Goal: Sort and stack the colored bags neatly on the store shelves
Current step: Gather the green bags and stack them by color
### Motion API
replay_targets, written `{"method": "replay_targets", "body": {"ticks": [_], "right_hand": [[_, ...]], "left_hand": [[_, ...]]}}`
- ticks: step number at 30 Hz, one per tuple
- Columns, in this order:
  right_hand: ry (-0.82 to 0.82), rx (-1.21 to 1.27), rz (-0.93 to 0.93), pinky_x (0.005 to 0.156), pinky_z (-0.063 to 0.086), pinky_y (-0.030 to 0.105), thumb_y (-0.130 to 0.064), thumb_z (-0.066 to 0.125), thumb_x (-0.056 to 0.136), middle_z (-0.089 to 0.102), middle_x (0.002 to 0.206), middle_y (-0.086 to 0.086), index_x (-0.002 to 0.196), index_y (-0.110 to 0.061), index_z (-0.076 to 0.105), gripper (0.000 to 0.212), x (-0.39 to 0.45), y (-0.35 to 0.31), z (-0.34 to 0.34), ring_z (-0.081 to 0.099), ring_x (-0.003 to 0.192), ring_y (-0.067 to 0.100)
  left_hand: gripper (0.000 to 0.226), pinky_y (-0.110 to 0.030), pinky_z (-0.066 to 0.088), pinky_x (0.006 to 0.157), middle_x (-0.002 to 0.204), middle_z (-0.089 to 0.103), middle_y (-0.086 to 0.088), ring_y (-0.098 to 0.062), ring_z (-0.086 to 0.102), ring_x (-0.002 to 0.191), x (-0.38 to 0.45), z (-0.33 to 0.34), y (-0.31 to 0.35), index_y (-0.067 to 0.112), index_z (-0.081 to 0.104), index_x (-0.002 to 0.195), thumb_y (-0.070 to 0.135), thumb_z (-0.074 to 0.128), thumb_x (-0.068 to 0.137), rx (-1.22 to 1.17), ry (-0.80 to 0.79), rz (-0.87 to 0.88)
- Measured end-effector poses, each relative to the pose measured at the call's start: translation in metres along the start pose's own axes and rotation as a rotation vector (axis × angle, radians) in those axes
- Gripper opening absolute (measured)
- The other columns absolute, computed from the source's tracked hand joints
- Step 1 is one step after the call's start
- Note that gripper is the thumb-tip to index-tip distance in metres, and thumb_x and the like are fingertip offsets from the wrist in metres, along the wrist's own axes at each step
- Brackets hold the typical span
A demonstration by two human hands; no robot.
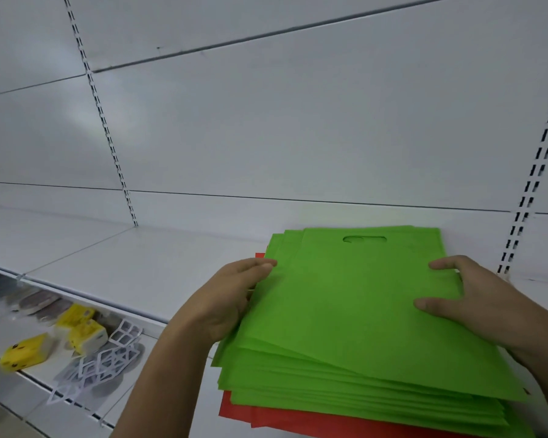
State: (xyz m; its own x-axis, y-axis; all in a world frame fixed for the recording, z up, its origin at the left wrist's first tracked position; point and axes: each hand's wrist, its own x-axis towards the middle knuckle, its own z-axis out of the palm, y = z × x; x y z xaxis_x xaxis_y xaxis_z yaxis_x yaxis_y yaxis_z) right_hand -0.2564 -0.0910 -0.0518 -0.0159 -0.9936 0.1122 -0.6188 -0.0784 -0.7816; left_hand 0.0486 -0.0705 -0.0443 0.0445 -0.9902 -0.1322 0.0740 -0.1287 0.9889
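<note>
A thick stack of flat green bags with cut-out handles lies on the white shelf, its layers slightly fanned out of line. Beneath it, red bags peek out at the near edge and at the far left corner. My left hand grips the stack's left edge, thumb on top and fingers curled under. My right hand holds the right edge, with thumb and fingers spread flat on the top bag.
The shelf's white back panel has slotted uprights at left and right. On the lower shelf at bottom left lie yellow tissue packs, white plastic frames and dark packaged items.
</note>
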Motion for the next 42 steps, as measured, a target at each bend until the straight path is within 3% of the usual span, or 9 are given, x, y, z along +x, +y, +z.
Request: {"method": "replay_targets", "body": {"ticks": [6,9,12,19,22,27,31,38,42], "right_hand": [[0.012,-0.007,-0.039,0.062,0.038,0.020,-0.025,0.080,0.072,0.050,0.115,0.002,0.131,-0.024,0.040,0.071,0.000,-0.012,0.003,0.050,0.092,0.013],[0.115,0.274,0.029,0.081,0.051,0.039,-0.017,0.078,0.075,0.048,0.126,0.009,0.139,-0.023,0.033,0.079,-0.002,-0.010,0.003,0.054,0.104,0.026],[0.069,0.397,0.027,0.090,0.051,0.051,-0.016,0.077,0.075,0.054,0.125,0.013,0.122,-0.035,0.054,0.056,-0.013,-0.007,0.002,0.057,0.110,0.031],[0.012,0.265,-0.064,0.069,0.058,0.030,-0.003,0.071,0.080,0.064,0.115,-0.002,0.109,-0.033,0.065,0.042,-0.042,-0.026,0.010,0.068,0.085,0.014],[0.094,0.200,-0.134,0.065,0.055,0.018,-0.003,0.070,0.081,0.062,0.115,-0.009,0.108,-0.036,0.064,0.043,-0.059,-0.041,0.011,0.065,0.088,0.006],[0.267,0.060,-0.237,0.082,0.047,0.014,-0.005,0.069,0.081,0.058,0.115,-0.019,0.116,-0.043,0.057,0.052,-0.105,-0.057,0.003,0.056,0.099,-0.006],[0.365,0.075,-0.249,0.070,0.039,-0.004,-0.003,0.070,0.080,0.053,0.108,-0.031,0.120,-0.041,0.054,0.058,-0.147,-0.049,-0.010,0.053,0.092,-0.022],[0.476,0.108,-0.150,0.064,0.042,-0.002,-0.003,0.072,0.078,0.051,0.106,-0.034,0.116,-0.045,0.054,0.059,-0.231,0.002,-0.058,0.052,0.089,-0.024],[0.547,0.111,-0.043,0.061,0.044,0.004,-0.004,0.068,0.081,0.045,0.107,-0.036,0.114,-0.051,0.050,0.059,-0.292,0.054,-0.101,0.052,0.088,-0.021]], "left_hand": [[0.046,-0.032,0.058,0.074,0.107,0.068,-0.007,-0.020,0.070,0.086,0.012,0.012,0.007,0.022,0.063,0.120,0.009,0.075,0.078,0.447,-0.079,0.060],[0.049,-0.034,0.058,0.076,0.110,0.069,-0.005,-0.020,0.070,0.090,0.011,0.010,0.005,0.028,0.064,0.118,-0.002,0.070,0.079,0.436,-0.123,0.124],[0.054,-0.036,0.057,0.082,0.116,0.068,-0.001,-0.018,0.069,0.096,0.004,0.008,-0.001,0.033,0.065,0.115,-0.011,0.059,0.084,0.410,-0.153,0.254],[0.062,-0.036,0.053,0.093,0.124,0.062,0.012,-0.008,0.061,0.111,-0.025,-0.004,-0.005,0.043,0.065,0.112,-0.012,0.046,0.090,0.327,-0.119,0.445],[0.060,-0.039,0.052,0.093,0.122,0.063,0.010,-0.010,0.062,0.109,-0.036,-0.010,-0.005,0.043,0.067,0.109,-0.011,0.047,0.090,0.290,-0.105,0.469],[0.053,-0.037,0.057,0.084,0.114,0.068,0.010,-0.011,0.067,0.097,-0.060,-0.007,-0.011,0.044,0.068,0.106,-0.004,0.063,0.084,0.258,-0.126,0.532],[0.057,-0.037,0.052,0.093,0.118,0.066,0.013,-0.006,0.063,0.107,-0.077,0.011,-0.022,0.046,0.068,0.107,-0.004,0.066,0.081,0.246,-0.162,0.582],[0.058,-0.026,0.044,0.101,0.112,0.058,0.037,0.011,0.055,0.109,-0.118,0.093,-0.033,0.054,0.065,0.102,0.000,0.066,0.081,0.268,-0.324,0.614],[0.056,-0.038,0.047,0.101,0.118,0.065,0.021,-0.002,0.058,0.114,-0.147,0.173,-0.053,0.050,0.066,0.106,-0.001,0.065,0.083,0.295,-0.466,0.612]]}}
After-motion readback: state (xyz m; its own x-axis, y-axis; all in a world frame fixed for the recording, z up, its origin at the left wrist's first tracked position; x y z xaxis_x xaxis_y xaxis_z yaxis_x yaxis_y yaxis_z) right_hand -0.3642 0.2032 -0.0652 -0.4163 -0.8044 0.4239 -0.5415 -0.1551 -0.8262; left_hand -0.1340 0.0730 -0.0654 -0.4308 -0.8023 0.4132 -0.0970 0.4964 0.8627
